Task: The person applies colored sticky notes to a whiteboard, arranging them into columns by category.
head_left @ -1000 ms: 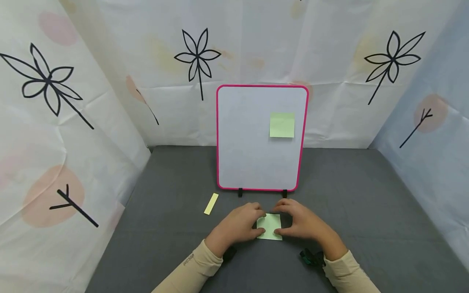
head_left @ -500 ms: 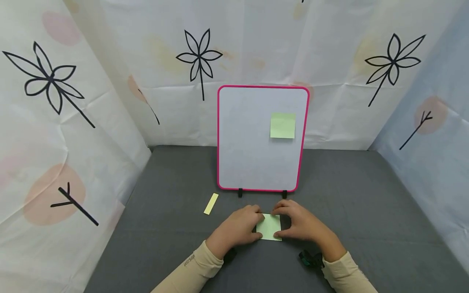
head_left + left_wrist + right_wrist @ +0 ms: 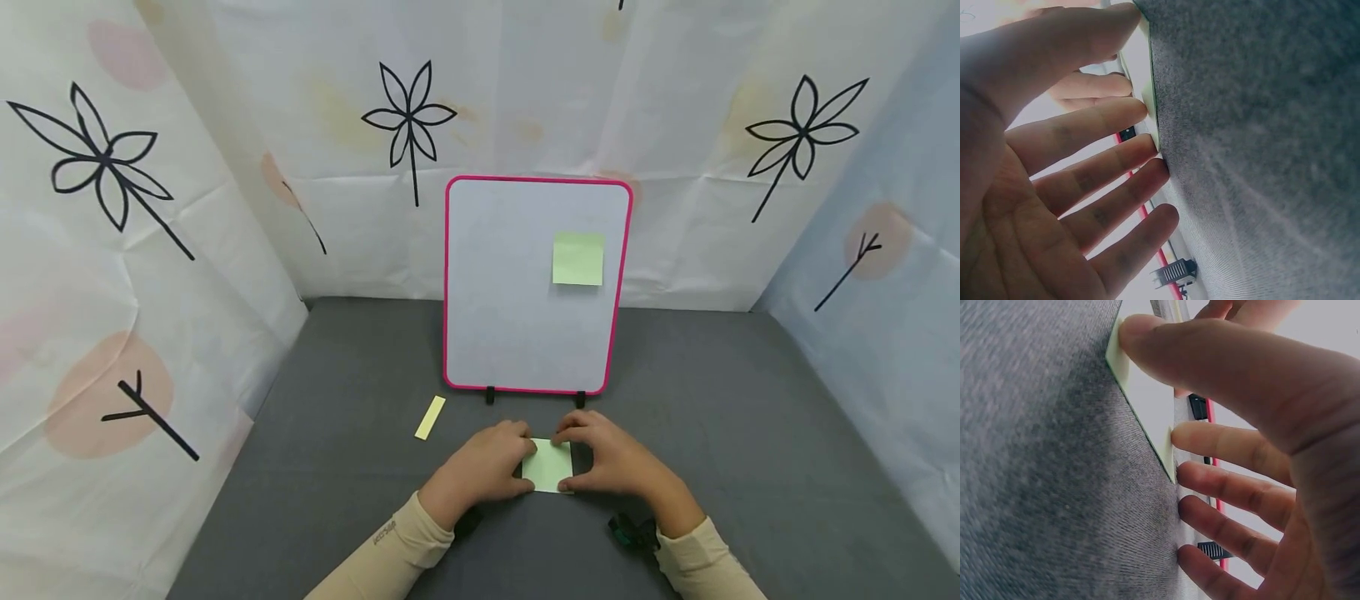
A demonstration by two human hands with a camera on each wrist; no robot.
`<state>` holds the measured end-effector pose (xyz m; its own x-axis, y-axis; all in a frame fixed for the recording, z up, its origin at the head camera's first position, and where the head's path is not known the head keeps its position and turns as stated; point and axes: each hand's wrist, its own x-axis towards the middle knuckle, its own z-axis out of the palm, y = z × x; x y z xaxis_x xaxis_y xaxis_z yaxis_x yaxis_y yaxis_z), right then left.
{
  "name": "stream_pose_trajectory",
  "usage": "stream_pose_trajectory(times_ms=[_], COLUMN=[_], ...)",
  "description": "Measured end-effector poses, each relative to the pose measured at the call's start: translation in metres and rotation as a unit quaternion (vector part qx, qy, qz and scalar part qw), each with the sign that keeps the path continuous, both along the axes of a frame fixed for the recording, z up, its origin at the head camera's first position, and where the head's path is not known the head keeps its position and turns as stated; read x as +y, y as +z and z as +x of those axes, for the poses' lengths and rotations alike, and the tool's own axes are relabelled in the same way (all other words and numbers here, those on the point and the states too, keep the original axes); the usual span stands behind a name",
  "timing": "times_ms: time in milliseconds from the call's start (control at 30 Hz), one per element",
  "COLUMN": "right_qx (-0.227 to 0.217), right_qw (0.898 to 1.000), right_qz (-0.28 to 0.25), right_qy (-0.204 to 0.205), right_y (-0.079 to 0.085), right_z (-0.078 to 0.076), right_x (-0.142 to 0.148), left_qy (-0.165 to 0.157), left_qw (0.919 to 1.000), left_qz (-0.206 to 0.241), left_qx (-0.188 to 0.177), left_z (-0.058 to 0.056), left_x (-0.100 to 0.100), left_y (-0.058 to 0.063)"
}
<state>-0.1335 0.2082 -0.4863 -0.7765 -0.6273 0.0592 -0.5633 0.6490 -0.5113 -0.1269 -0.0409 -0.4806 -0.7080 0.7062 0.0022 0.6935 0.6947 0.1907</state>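
A: Start with the thing in hand.
B: Pale green note [image 3: 547, 467], square, flat or nearly so on the grey surface [image 3: 360, 508]. It sits between the two hands, near side of the board.

A: The grip, each side?
B: Left hand [image 3: 483, 464]: wide, thumb well apart from the index finger, fingers fairly straight. Thumb at the note's near left corner, index at the far left. Right hand [image 3: 622, 454] mirrors it on the right corners, also wide. Neither curls round the paper; both touch its edges.

A: Further out?
B: Narrow yellow strip [image 3: 430, 417] on the surface, ahead of the left hand and apart from it. Beyond, a pink-framed whiteboard [image 3: 510, 300] stands upright, black feet [image 3: 490, 395] under its lower edge. A second green note [image 3: 577, 259] is on the board, upper right. Behind that, a cloth backdrop [image 3: 510, 92] with line-drawn flowers.

A: Which step, in your judgement?
B: Handling the loose note by its corners: steadying or squaring it, I'd say. Whether any corner is lifted, I cannot tell.

A: And the next move calls for?
B: If it is to come up, a fingertip under one edge, then a light pinch. Thin paper; likely to bend if pushed inward from both sides.
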Motion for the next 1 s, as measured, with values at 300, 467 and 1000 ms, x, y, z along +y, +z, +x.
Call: stream_pose_trajectory(times_ms=[300, 467, 1000], right_qx=[-0.001, 0.012, 0.008], right_qw=[1.0, 1.0, 1.0], right_qz=[-0.001, -0.001, -0.005], right_qy=[0.003, 0.008, 0.013], right_y=[-0.003, -0.003, -0.001], right_z=[0.003, 0.002, 0.003], right_x=[0.001, 0.003, 0.001], left_qy=[-0.002, -0.001, 0.002], left_qw=[0.9999, 0.9999, 0.9999], left_qz=[-0.015, -0.015, -0.007], left_qx=[-0.005, -0.003, -0.012], left_z=[0.001, 0.003, 0.004], left_x=[0.001, 0.002, 0.001], left_y=[-0.002, 0.003, 0.005])
